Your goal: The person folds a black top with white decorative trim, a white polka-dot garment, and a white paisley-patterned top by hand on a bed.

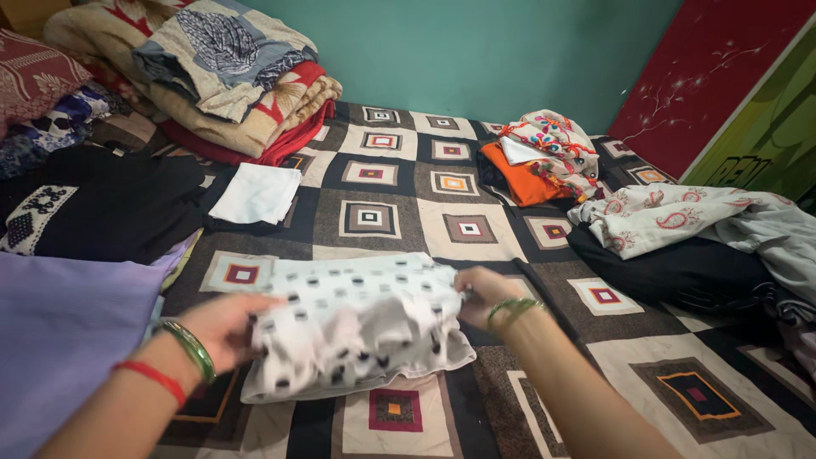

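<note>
both hands pinch the white dotted garment point(357, 327) at its ends, left hand point(223, 330) and right hand point(483, 293), on the patchwork bedspread point(408, 191). it looks half folded. beyond the garment, a small white folded cloth point(257, 193) lies done; right of it, the paisley cloth point(663, 217) lies unfolded.

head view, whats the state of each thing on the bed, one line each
spotted white cloth: partly folded, bunched, gripped at both ends
left hand: closed on the cloth's left end
right hand: pinching its right end
small white cloth: folded flat
orange garment: folded
blankets: folded, stacked
</note>
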